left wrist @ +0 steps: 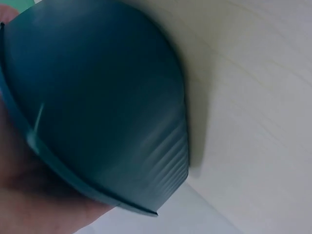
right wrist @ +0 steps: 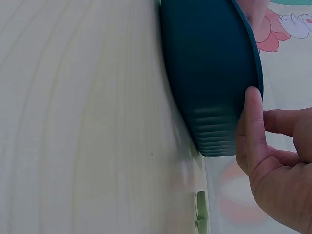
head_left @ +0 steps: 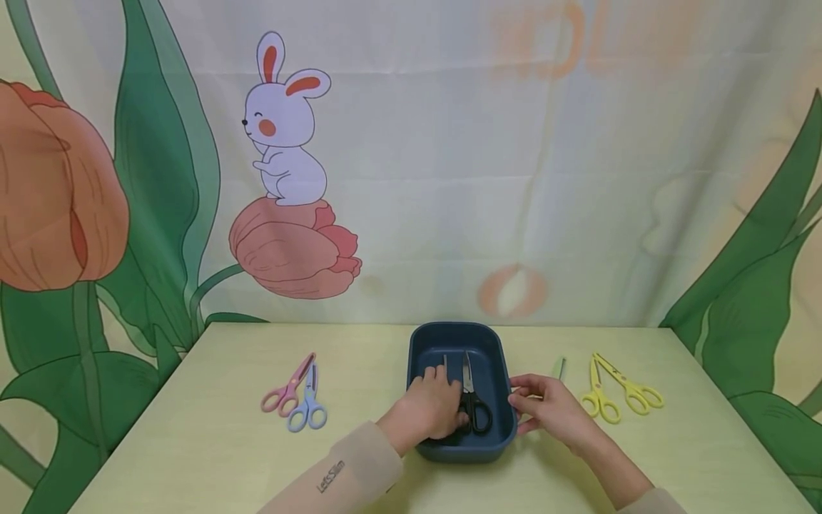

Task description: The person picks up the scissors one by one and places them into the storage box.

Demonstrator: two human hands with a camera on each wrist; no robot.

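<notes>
A dark blue box [head_left: 505, 428] stands upright on the table. My left hand [head_left: 432, 403] reaches down into it, fingers bent over a pair of scissors; one blade [head_left: 445, 360] pokes out past the fingertips, and the handles are mostly hidden under the palm. Beside the thumb, black-handled scissors [head_left: 478, 414] lie with their blades pointing away. My right hand [head_left: 552, 410] rests against the box's right side. In the right wrist view a straight finger [right wrist: 254, 122] lies along the outer wall [right wrist: 209, 73], its tip at the rim. The left wrist view shows mostly the box's outside [left wrist: 107, 107].
Pink scissors [head_left: 281, 398] and blue scissors [head_left: 308, 412] lie to the left on the table. On the right are two yellow pairs of scissors [head_left: 602, 405] and a green item [head_left: 559, 367] partly behind my right hand. A printed curtain [head_left: 411, 178] hangs behind the table.
</notes>
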